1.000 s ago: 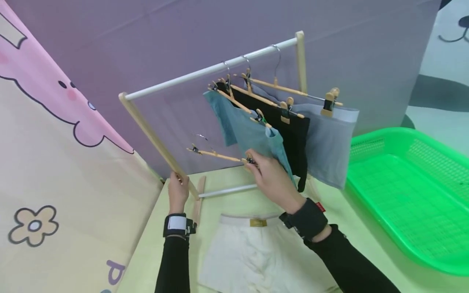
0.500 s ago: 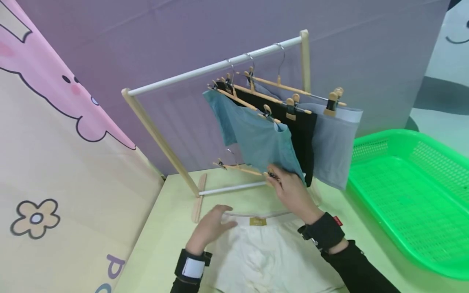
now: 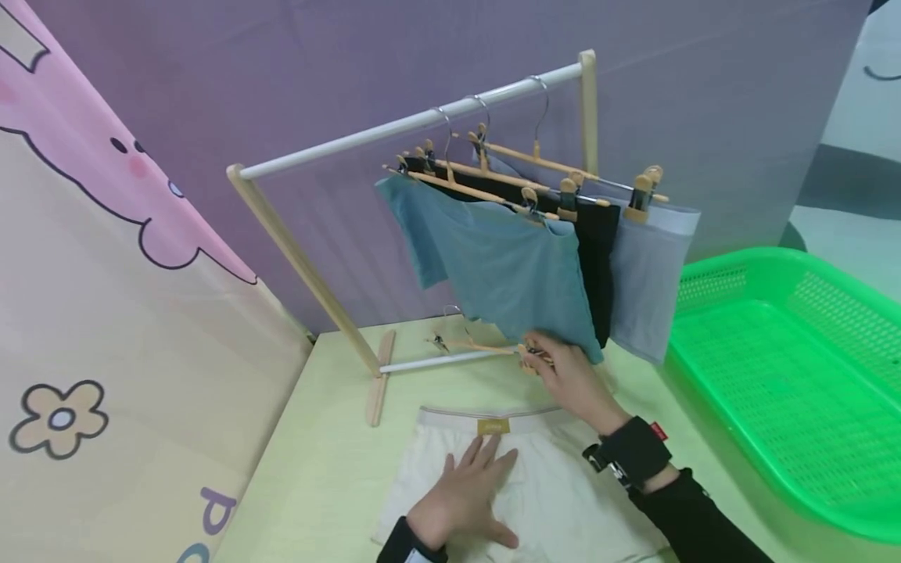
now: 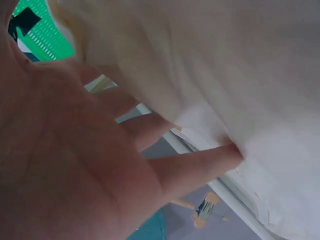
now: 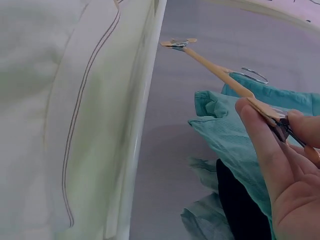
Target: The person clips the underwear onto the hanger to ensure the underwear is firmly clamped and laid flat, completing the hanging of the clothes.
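Observation:
White shorts (image 3: 542, 469) with a tan waistband label lie flat on the table. My left hand (image 3: 464, 493) rests on them below the label, fingers spread; the left wrist view shows the fingertips against the white cloth (image 4: 280, 125). My right hand (image 3: 566, 375) pinches one clip end of a wooden clip hanger (image 3: 486, 348), whose far clip and metal hook point left. In the right wrist view, thumb and fingers hold the clip (image 5: 275, 117). Just above that hand hang teal shorts (image 3: 507, 266), with black shorts (image 3: 604, 266) and grey shorts (image 3: 647, 281) behind.
A small rack with a white top rail (image 3: 415, 121) and wooden posts (image 3: 303, 266) stands at the table's back, its foot (image 3: 380, 379) on the pale green tabletop (image 3: 317, 469). A green basket (image 3: 781, 344) is at the right. Purple cloth (image 3: 338, 62) hangs behind.
My left hand has let go of the rack post and come down onto the white shorts. My right hand has carried the hanger right and down, below the teal shorts, which have swung to face forward.

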